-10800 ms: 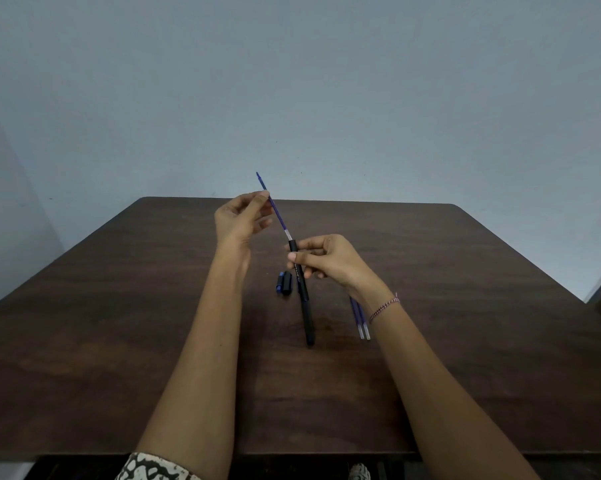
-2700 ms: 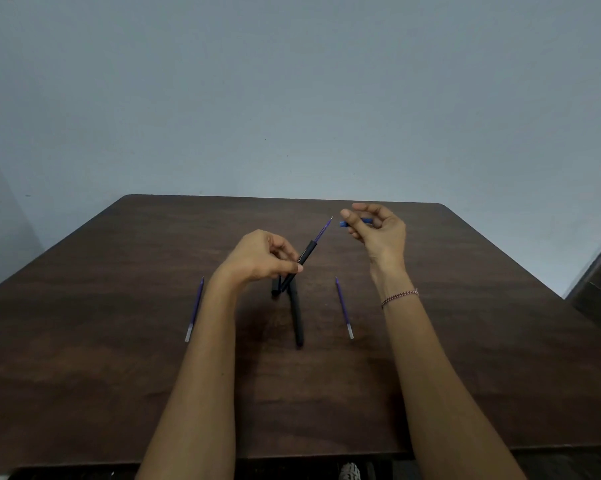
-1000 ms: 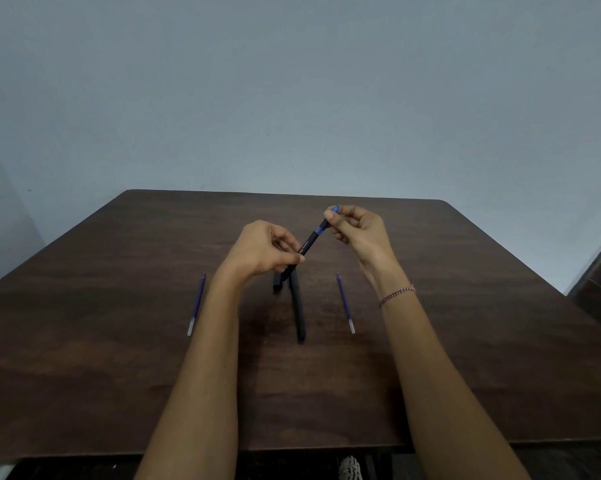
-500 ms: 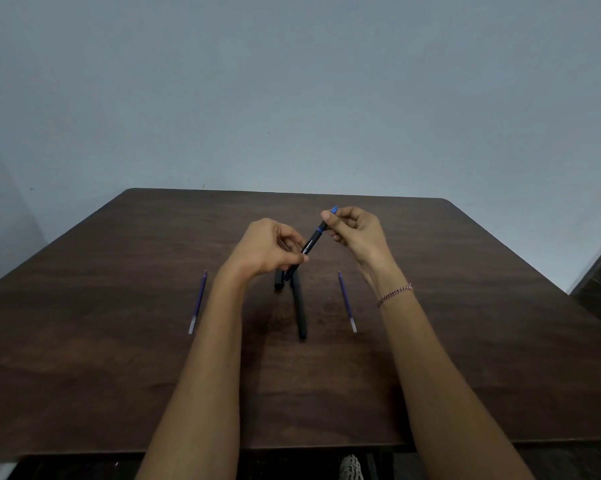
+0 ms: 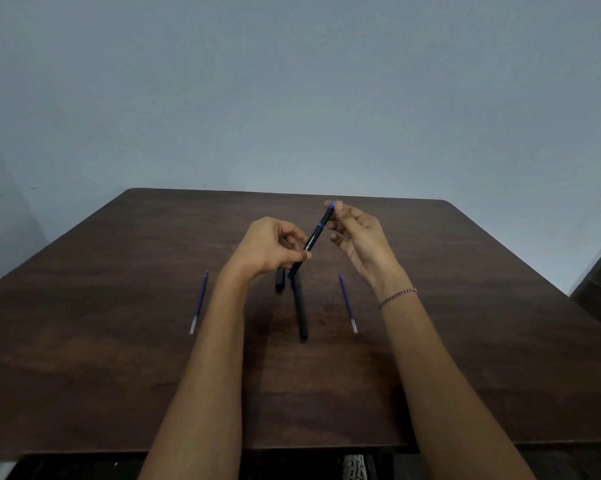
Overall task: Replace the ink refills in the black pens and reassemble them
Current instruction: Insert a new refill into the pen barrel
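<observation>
Pen (image 5: 313, 239) tilted up-right, clamped in left hand (image 5: 269, 245), pinched by right fingertips (image 5: 337, 206).

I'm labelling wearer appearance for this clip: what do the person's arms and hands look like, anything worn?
Both forearms are bare, with no sleeves in view and no gloves. The right hand has a thin reddish beaded bracelet around its wrist. The left hand and wrist carry nothing visible: no watch, rings or bands that I can make out.

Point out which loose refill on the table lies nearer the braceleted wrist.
The refill right of the lying black pen; the other refill lies beyond the left forearm.
</observation>
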{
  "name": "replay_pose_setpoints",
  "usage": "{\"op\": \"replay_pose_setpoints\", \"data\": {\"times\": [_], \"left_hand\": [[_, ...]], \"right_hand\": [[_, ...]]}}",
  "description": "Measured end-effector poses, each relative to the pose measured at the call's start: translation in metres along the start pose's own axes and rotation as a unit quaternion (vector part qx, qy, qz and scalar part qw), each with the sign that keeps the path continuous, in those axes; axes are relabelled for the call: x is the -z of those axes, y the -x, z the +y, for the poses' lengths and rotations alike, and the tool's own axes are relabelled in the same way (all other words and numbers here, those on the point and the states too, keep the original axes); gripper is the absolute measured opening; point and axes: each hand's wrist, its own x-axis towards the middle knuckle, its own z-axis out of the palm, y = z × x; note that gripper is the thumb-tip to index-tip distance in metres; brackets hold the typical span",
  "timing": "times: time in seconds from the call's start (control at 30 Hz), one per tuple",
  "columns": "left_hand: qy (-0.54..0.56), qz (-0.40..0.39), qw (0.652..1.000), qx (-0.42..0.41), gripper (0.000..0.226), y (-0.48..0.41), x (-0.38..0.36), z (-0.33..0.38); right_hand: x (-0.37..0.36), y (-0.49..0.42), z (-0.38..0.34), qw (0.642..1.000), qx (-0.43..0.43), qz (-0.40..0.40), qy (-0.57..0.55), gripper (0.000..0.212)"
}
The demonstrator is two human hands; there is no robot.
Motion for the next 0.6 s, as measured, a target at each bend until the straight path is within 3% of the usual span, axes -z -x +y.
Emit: {"op": "replay_pose_setpoints", "data": {"times": [0.1, 0.2, 0.3, 0.43, 0.6], "left_hand": [[-0.003, 0.005, 1.0, 0.001, 0.018, 0.0009, 0.0013, 0.0], [-0.006, 0.0, 1.0, 0.0, 0.018, -0.0004, 0.0028, -0.0002], [-0.003, -0.004, 1.0, -0.001, 0.018, -0.0018, 0.002, -0.0006], [0.004, -0.001, 1.0, -0.002, 0.02, -0.0018, 0.0019, -0.0015], [0.013, -0.012, 1.0, -0.006, 0.019, -0.001, 0.0019, -0.0019]], "right_hand": [[0.001, -0.0008, 0.001, 0.999, 0.005, -0.037, 0.029, 0.022], [0.0014, 0.0001, 0.002, 0.996, 0.02, -0.022, 0.085, 0.016], [-0.0006, 0.0008, 0.0018, 0.997, 0.008, 0.018, 0.079, 0.007], [-0.0009, 0.0004, 0.0021, 0.998, -0.023, -0.036, 0.052, 0.022], [-0.0019, 0.0023, 0.0031, 0.996, -0.023, -0.013, 0.08, 0.01]]}}
